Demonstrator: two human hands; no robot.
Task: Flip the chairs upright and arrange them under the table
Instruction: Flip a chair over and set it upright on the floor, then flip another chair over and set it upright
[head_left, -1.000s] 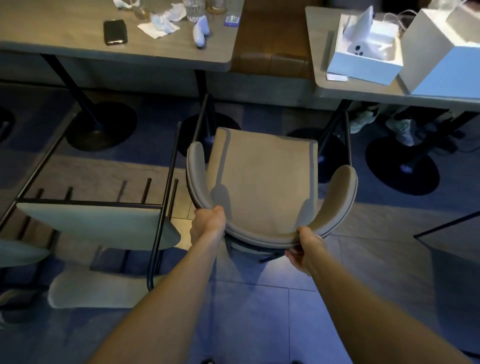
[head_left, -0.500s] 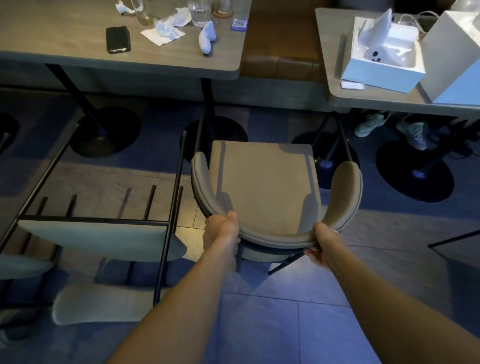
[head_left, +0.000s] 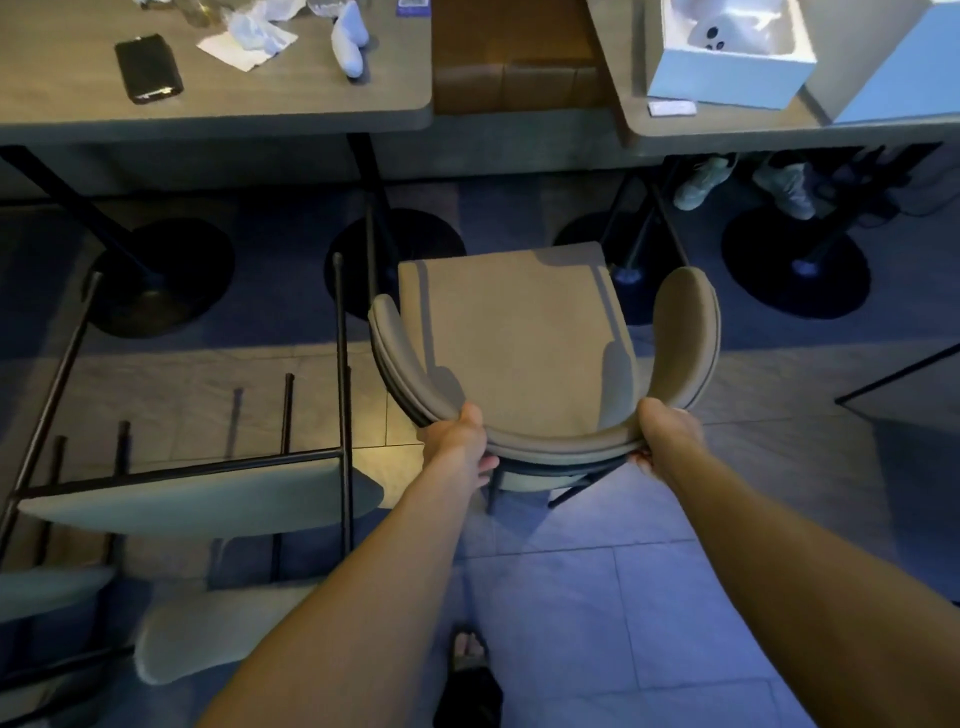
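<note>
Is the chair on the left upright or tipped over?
Tipped over. The left chair lies with its seat on edge and its black legs pointing sideways across the floor.

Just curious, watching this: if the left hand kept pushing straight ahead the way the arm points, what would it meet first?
The left hand already grips the curved backrest of the upright chair, so that comes first. Carried on with the chair, the line seems to lead toward the round table base under the left table, though depth is hard to judge.
</note>
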